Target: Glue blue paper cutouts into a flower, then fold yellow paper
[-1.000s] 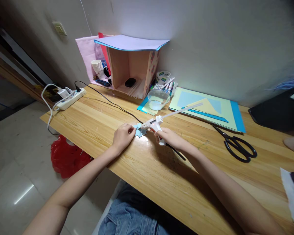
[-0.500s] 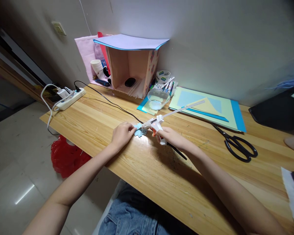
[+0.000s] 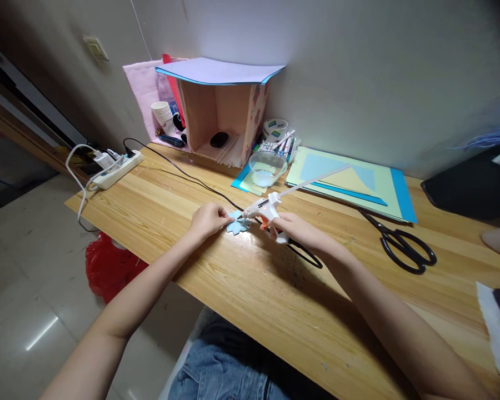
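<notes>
Right grip (image 3: 291, 229) wrapped round handle of white glue gun (image 3: 266, 209), nozzle at the light-blue paper cutout (image 3: 235, 227), contact unclear; left grip (image 3: 208, 220) pinching that cutout's near-left edge, so cutout sits between both grips, on tabletop (image 3: 225, 278). Beyond the grips on same wooden surface: clear bowl (image 3: 256, 168), open box (image 3: 235, 108), paper stack (image 3: 395, 194) farther right, black scissors (image 3: 400, 244) right of right grip, power strip (image 3: 119, 171) far left of left grip. Past tabletop, grey wall (image 3: 379, 83) behind; red bag (image 3: 110, 272) below-left of left grip, over tiled floor (image 3: 16, 278).
</notes>
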Available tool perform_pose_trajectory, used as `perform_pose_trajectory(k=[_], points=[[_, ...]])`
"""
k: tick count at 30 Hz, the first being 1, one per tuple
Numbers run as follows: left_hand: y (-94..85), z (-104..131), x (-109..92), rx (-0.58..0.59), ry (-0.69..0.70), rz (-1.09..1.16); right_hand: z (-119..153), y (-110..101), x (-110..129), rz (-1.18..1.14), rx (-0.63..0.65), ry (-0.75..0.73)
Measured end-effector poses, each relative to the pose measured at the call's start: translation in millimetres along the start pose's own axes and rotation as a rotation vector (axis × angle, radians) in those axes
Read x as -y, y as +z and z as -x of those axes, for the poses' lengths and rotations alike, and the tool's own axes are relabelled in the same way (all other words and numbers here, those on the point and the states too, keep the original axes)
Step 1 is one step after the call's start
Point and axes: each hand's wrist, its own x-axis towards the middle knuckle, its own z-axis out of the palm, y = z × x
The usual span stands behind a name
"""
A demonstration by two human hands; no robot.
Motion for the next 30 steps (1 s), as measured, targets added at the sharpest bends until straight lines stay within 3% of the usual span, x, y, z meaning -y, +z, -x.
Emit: perform_pose_trajectory(k=[4,11,22,25,30], points=[[-0.6,-4,0,0.018,0.003,-0.009,5,-7,8,0.019,-0.031,0.005],[3.2,0,-1,-0.080,0.145,-0.025,8,-15,12,0.033,-0.077,0.001],[10.3,20,1,-0.161,0.121,-0.278,12,-16,17,0.040,-0.069,-0.015],[6.7,17,-2,-0.186,0.244,-0.244,11,-14,17,0.037,-0.066,0.007],[3.8,8,-2,-0.084,0.450,-0.254,10,-13,15,0.057,-0.066,0.006]])
